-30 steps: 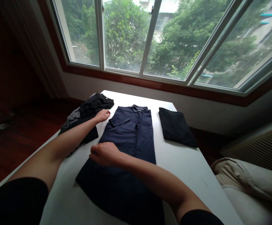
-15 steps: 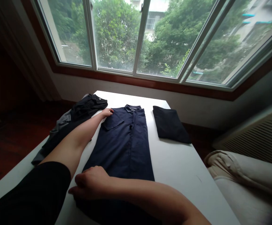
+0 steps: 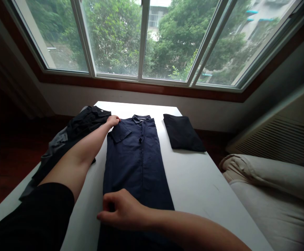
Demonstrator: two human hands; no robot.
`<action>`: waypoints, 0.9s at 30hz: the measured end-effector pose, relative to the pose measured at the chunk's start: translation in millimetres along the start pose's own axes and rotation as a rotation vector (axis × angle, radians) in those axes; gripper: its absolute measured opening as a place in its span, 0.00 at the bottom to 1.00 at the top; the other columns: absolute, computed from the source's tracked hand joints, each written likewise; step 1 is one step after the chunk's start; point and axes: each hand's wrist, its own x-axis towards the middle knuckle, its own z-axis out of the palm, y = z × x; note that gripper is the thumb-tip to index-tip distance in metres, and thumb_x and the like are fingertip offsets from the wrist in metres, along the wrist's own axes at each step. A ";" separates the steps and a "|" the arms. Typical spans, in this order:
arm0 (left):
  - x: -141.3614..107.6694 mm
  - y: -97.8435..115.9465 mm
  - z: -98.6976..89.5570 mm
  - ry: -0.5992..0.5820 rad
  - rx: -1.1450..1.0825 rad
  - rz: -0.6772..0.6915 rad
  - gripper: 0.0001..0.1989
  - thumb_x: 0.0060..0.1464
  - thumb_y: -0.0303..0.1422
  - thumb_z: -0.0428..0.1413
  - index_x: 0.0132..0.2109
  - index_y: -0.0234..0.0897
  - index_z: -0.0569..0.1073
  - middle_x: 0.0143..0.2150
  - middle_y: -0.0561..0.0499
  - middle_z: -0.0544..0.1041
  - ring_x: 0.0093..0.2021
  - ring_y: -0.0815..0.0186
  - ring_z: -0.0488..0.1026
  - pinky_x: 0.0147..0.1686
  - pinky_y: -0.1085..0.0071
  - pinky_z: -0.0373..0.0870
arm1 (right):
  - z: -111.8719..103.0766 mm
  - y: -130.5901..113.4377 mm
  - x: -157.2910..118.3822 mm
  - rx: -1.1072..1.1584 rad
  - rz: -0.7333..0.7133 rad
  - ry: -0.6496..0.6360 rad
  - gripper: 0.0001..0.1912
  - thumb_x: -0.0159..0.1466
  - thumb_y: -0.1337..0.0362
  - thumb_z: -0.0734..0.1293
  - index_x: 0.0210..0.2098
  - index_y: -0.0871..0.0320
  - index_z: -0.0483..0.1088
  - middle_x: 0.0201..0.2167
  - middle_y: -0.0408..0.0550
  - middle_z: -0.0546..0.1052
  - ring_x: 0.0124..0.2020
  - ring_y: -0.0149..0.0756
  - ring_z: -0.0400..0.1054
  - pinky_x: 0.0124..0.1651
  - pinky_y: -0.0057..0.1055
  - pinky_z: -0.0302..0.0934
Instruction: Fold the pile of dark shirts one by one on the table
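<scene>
A navy short-sleeved shirt (image 3: 129, 167) lies lengthwise on the white table (image 3: 193, 181), its collar toward the window. One sleeve is folded across the upper left of its front. At the far left shoulder, my left hand (image 3: 113, 121) is closed, pinching the fabric. Nearer me, my right hand (image 3: 124, 209) is closed in a pinch at the shirt's left edge, thumb and curled finger forming a ring. The forearm crosses over the lower shirt and hides part of it.
A folded black garment (image 3: 183, 133) lies to the right of the shirt. Black and grey clothes (image 3: 85, 120) are heaped along the table's left edge, partly behind my left arm. A pale cushioned seat (image 3: 269, 188) stands at the right, below the window (image 3: 141, 45).
The shirt's left side has come inward, so its left edge now runs straighter. My right hand has moved right with that edge. My left hand stays at the shoulder. The view has shifted slightly.
</scene>
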 end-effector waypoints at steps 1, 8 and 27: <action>1.8 4.9 0.2 0.004 0.003 -0.001 0.11 0.53 0.28 0.60 0.42 0.35 0.86 0.42 0.43 0.85 0.46 0.55 0.80 0.44 0.70 0.73 | -2.8 -0.7 -5.2 0.008 0.019 0.006 0.12 0.63 0.60 0.74 0.30 0.59 0.69 0.25 0.35 0.70 0.27 0.24 0.62 0.29 0.20 0.50; 20.2 69.7 17.8 0.004 -0.037 -0.021 0.13 0.52 0.33 0.63 0.44 0.33 0.85 0.42 0.40 0.85 0.44 0.53 0.81 0.42 0.67 0.74 | -10.3 7.7 -45.5 0.114 0.013 0.092 0.12 0.64 0.59 0.73 0.31 0.59 0.70 0.24 0.35 0.68 0.25 0.24 0.58 0.27 0.20 0.50; -17.8 110.0 105.7 -0.006 0.100 0.259 0.19 0.64 0.40 0.55 0.55 0.36 0.81 0.59 0.36 0.77 0.60 0.49 0.72 0.61 0.60 0.66 | -10.4 46.1 -85.8 -0.528 0.150 0.187 0.08 0.67 0.59 0.69 0.34 0.56 0.71 0.34 0.43 0.78 0.31 0.31 0.67 0.33 0.27 0.49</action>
